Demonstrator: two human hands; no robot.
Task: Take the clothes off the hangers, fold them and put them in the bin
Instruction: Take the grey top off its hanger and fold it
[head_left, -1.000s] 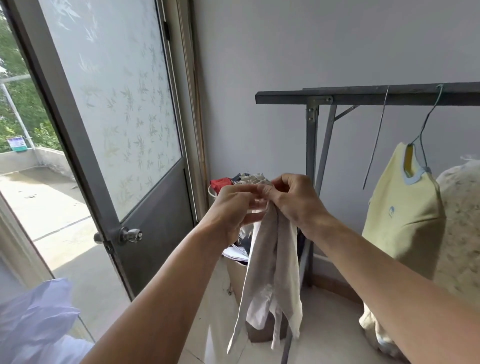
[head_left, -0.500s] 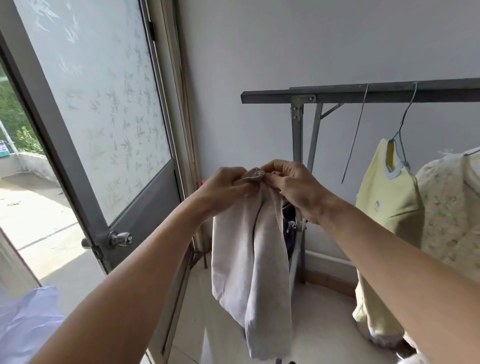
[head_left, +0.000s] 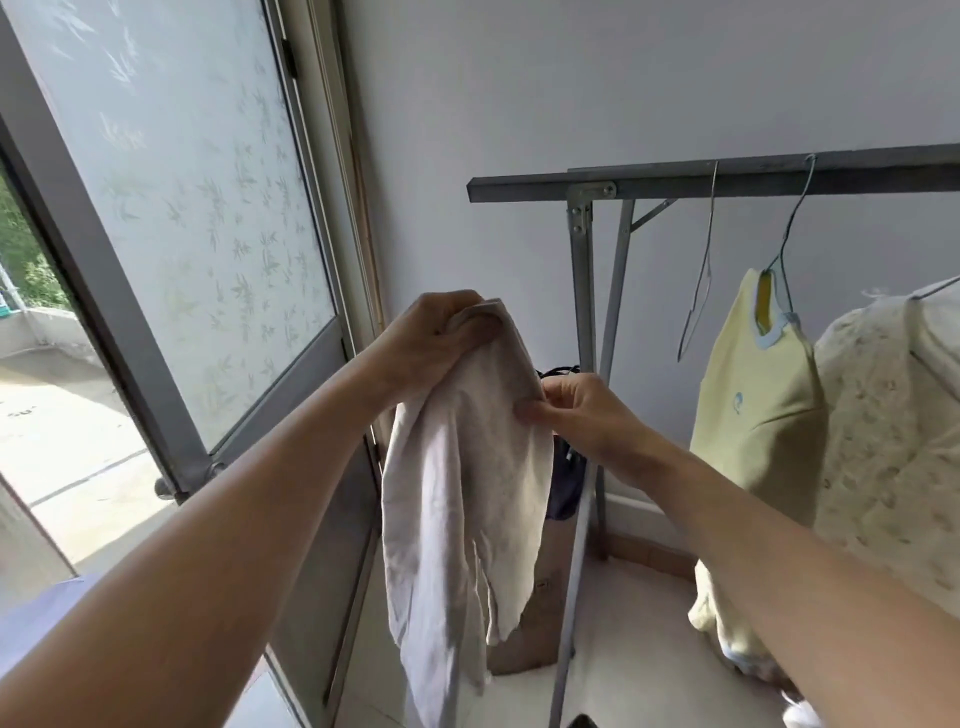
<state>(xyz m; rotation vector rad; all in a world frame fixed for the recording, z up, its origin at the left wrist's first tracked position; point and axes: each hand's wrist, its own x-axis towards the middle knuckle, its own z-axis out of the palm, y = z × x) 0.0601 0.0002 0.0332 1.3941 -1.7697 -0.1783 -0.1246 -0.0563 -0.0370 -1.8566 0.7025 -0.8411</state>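
Holding up a pale grey cloth in the middle of the frame, your two hands sit near each other but do not touch. Your left hand is the higher one; its fingers curl over the bunched top edge of the cloth and grip it. Your right hand is lower and just to the right, and its thumb and fingers pinch the right edge of the same cloth. Both arms reach in from the bottom corners, bare and stretched forward. The cloth looks soft and thin, full of wrinkles, and it hangs down in long loose folds toward the bottom of the frame. Behind it, low in the middle, you can see part of a brown box-like bin, mostly hidden by the cloth. At the upper right a dark metal rack with straight flat bars stands by the wall. An empty thin wire hanger hangs from its bar. Right of that, a soft yellow top with a light blue neck band hangs on another hanger, and a cream flowery garment hangs at the right edge. A door with frosted, leaf-patterned glass fills the left side.
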